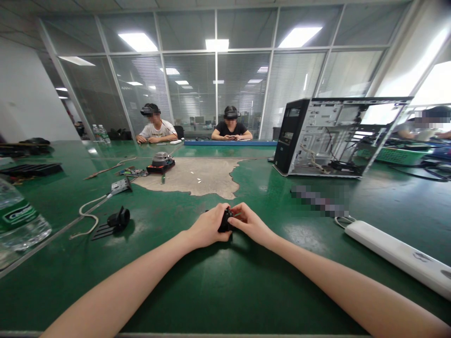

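Note:
A small black part (224, 224) is held between my two hands just above the green table; its exact kind is hidden by my fingers. My left hand (209, 226) wraps round it from the left, thumb underneath and fingers over the top. From the right, my right hand (252, 223) is closed at its side, with the thumb pressed against it and the fingertips partly hidden behind. Left of my hands lies a black plastic piece with a round collar and slats (119, 218).
Behind my hands is a bare beige patch (211, 176) with a red-and-black device (161, 163) at its left. An opened computer case (292, 141) stands back right. A white power strip (394, 253) lies right, a water bottle (21, 216) left. Two people sit opposite, another far right.

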Demonstrator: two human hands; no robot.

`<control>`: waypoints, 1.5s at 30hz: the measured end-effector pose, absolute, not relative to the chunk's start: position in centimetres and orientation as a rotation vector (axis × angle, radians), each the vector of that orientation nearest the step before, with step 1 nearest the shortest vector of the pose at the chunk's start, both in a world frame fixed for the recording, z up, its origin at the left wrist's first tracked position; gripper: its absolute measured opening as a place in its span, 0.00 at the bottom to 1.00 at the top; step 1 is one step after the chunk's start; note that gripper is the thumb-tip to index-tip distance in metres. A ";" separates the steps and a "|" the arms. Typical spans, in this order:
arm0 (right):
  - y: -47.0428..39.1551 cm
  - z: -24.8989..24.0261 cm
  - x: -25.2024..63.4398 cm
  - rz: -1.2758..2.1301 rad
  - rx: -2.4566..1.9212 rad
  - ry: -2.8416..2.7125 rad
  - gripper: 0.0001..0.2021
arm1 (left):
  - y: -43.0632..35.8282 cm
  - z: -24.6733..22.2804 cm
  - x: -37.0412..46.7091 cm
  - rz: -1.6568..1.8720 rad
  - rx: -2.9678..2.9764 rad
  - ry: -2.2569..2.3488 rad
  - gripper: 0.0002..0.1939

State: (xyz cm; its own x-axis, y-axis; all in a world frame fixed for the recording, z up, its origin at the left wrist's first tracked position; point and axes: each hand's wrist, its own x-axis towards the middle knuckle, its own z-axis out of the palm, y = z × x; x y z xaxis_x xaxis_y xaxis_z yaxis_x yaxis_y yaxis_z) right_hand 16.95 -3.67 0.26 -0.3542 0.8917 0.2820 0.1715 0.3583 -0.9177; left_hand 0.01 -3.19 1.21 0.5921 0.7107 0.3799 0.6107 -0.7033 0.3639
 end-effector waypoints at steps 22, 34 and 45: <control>-4.2 0.7 17.3 1.146 -0.794 -1.822 0.12 | -3.3 1.1 -0.1 0.755 2.657 1.085 0.30; -4.0 0.3 17.4 1.088 -0.850 -1.856 0.11 | -3.2 0.8 -0.1 0.771 2.655 1.077 0.29; -3.5 -0.1 16.9 0.981 -0.903 -1.776 0.11 | -3.2 0.9 -0.1 0.768 2.642 1.090 0.29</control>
State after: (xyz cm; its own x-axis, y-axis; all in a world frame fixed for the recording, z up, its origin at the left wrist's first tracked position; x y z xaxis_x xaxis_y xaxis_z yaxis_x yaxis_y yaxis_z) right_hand 16.90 -3.54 -0.09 -0.3400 0.8735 0.3485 0.1702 0.4216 -0.8907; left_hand -0.07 -3.16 0.91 0.5972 0.6992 0.3929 0.6051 -0.7144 0.3515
